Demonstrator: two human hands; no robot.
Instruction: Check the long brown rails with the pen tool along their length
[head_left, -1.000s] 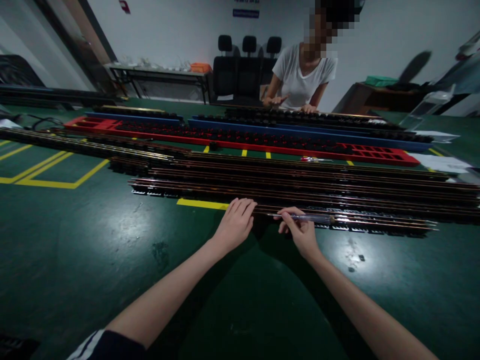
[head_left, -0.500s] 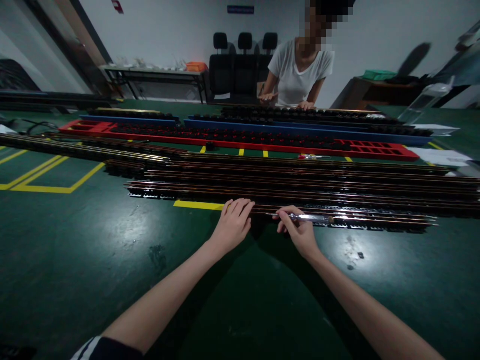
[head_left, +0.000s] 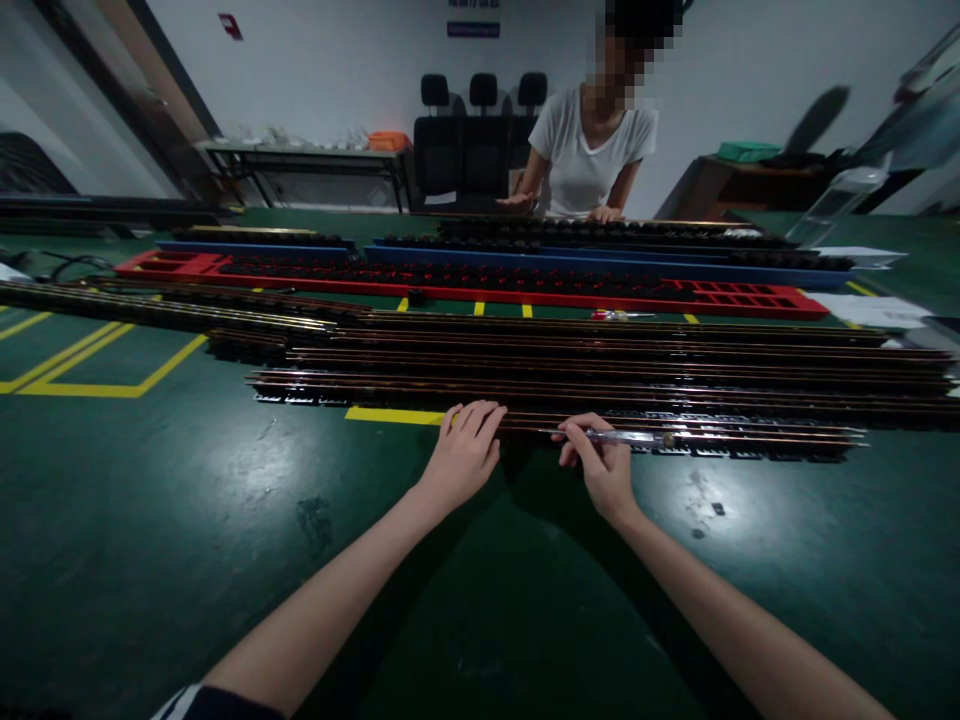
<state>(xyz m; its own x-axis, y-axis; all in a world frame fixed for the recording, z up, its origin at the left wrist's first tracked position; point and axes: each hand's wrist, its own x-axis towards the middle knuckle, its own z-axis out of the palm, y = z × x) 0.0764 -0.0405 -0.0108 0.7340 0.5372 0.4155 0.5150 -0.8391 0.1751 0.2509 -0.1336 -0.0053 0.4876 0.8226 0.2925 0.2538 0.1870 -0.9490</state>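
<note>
A left hand [head_left: 463, 450] rests slightly parted fingers on the nearest dark, rod-lined strip [head_left: 757, 441] across the green bench [head_left: 225, 570]; the right hand [head_left: 604, 465] pinches a clear-handled tool [head_left: 637, 438] over it. Even left-hand pressure and small tip movements should limit slipping.

Dim, cool light leaves the edges dark, while glare whitens patches of the green surface [head_left: 187, 560], shadow fills its near middle, fine detail looks soft, and the wide view slants things toward its sides.
</note>
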